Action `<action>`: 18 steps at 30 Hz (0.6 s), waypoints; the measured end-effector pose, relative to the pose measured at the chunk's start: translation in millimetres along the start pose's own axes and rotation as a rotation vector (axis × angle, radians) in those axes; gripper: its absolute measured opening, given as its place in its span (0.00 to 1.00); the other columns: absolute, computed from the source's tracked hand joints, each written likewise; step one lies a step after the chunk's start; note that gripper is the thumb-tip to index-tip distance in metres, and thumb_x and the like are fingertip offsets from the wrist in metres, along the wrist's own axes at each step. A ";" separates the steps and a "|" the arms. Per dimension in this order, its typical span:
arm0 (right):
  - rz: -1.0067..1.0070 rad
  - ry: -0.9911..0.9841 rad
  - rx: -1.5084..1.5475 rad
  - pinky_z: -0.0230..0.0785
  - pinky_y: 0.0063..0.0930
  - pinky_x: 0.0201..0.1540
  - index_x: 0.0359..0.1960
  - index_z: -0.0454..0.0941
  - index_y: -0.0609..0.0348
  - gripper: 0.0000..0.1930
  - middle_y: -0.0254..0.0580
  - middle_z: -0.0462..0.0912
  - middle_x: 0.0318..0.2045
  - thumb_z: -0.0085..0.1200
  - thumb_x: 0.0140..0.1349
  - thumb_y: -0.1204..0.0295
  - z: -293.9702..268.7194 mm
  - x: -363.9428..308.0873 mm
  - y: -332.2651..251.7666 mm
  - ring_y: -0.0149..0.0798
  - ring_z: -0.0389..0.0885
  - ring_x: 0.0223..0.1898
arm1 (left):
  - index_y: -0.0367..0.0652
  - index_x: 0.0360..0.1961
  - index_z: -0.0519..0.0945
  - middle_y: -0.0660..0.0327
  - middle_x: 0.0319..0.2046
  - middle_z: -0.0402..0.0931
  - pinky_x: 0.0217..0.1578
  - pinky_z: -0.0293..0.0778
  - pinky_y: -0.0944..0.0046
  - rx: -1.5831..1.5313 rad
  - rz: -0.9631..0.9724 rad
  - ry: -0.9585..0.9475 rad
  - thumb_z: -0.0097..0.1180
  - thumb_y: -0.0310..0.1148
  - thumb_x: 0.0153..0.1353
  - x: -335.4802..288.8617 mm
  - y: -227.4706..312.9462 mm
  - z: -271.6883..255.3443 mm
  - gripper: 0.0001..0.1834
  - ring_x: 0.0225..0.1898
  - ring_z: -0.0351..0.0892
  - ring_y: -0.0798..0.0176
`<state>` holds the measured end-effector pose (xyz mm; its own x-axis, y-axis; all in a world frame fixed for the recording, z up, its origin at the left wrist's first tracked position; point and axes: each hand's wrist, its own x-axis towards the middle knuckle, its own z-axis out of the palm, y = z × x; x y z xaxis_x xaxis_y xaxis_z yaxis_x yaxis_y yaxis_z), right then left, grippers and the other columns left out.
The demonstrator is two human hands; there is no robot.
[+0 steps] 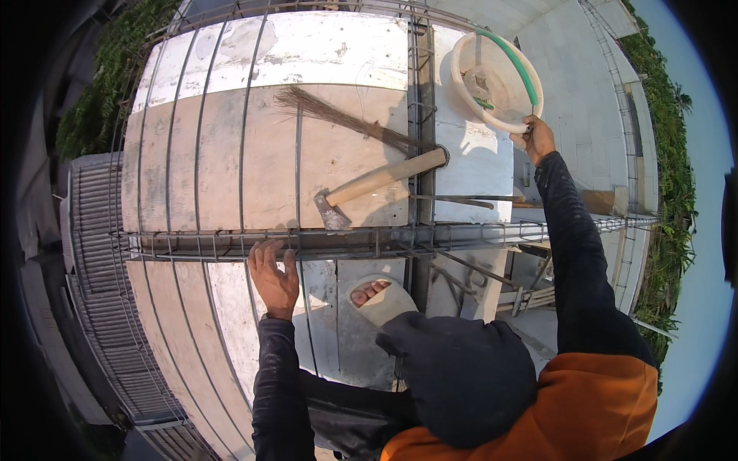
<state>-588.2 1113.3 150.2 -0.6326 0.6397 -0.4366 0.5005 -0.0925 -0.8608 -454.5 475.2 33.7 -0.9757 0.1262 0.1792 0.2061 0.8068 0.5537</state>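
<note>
My right hand [533, 139], arm stretched out, is closed on the near rim of a pale round plastic bucket [470, 71]. A green strip [516, 65], which looks like a sleeved handle, arches over the bucket's mouth and comes down by my fingers. Some small dark and green bits lie inside. My left hand [273, 278] is open, its fingertips at the long rebar cage [346, 244]; whether they touch it I cannot tell. Beyond that cage lie a wooden-handled hatchet [384, 178] and a stick broom [346, 121], their near ends close together.
Rebar rods [247, 123] run across the plywood panels [269, 169]. A second rebar cage [421, 77] crosses the long one. My sandaled foot [377, 300] rests on a panel. Loose bars and timber [530, 296] lie over a gap at right. A corrugated roof [100, 223] drops away left.
</note>
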 end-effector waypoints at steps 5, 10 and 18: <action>0.151 0.001 0.108 0.84 0.42 0.52 0.53 0.76 0.57 0.14 0.41 0.83 0.43 0.53 0.72 0.63 -41.5 8.3 70.8 0.42 0.86 0.43 | 0.46 0.62 0.79 0.55 0.58 0.78 0.62 0.68 0.43 0.082 -0.110 -0.168 0.60 0.34 0.68 51.3 1.7 25.8 0.21 0.66 0.72 0.44; 0.015 0.230 -0.053 0.77 0.41 0.53 0.63 0.75 0.54 0.22 0.38 0.84 0.48 0.54 0.74 0.57 -58.2 -6.7 38.0 0.37 0.82 0.50 | 0.46 0.60 0.82 0.57 0.55 0.78 0.60 0.68 0.45 0.115 -0.211 -0.341 0.62 0.41 0.67 86.2 5.6 36.2 0.22 0.59 0.76 0.50; -0.968 -0.616 -0.791 0.75 0.30 0.43 0.46 0.85 0.63 0.16 0.41 0.88 0.35 0.59 0.75 0.60 134.9 -132.6 -89.9 0.34 0.85 0.36 | 0.45 0.53 0.84 0.56 0.52 0.80 0.59 0.72 0.43 0.204 -0.293 -0.341 0.65 0.45 0.65 99.3 13.7 39.0 0.21 0.59 0.78 0.49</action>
<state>-629.0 933.8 250.2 -0.9673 -0.2530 0.0188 -0.2135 0.7720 -0.5987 -551.5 521.4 27.4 -0.9664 0.0315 -0.2553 -0.0661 0.9288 0.3647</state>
